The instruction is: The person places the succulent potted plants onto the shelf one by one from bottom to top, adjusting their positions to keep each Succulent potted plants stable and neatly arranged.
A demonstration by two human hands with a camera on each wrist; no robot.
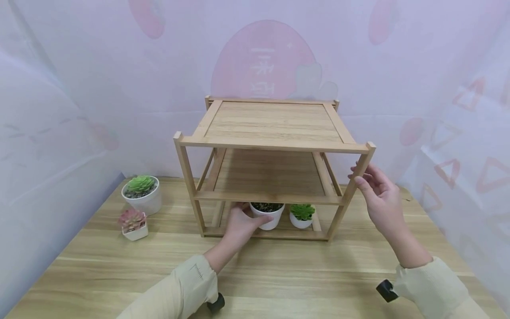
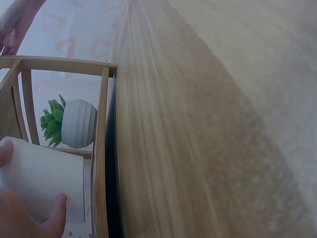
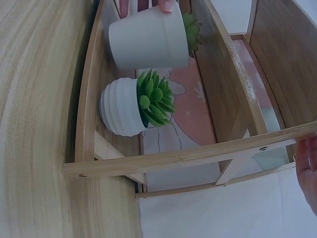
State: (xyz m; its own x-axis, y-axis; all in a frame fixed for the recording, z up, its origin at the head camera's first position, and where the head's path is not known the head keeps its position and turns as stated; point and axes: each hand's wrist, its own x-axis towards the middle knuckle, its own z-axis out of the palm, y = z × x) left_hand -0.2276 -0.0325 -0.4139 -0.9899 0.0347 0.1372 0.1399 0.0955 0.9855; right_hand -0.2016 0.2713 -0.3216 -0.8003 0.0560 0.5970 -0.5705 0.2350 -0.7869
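My left hand (image 1: 240, 224) reaches into the lowest level of a wooden shelf rack (image 1: 271, 145) and grips a white round flowerpot (image 1: 273, 221). Dark soil shows at its top in the head view, while the right wrist view shows some green leaves of its plant (image 3: 192, 33). To the right of that flowerpot, a smaller ribbed white pot with a green succulent (image 1: 302, 212) stands on the same level. My right hand (image 1: 381, 199) holds the rack's front right post, thumb in front and fingers behind it.
Left of the rack, a white pot with a green succulent (image 1: 146, 204) stands on the wooden table (image 1: 279, 274). In front of it is a smaller white pot with a pink succulent (image 1: 135, 233). Pale printed cloth (image 1: 159, 75) hangs behind and at both sides.
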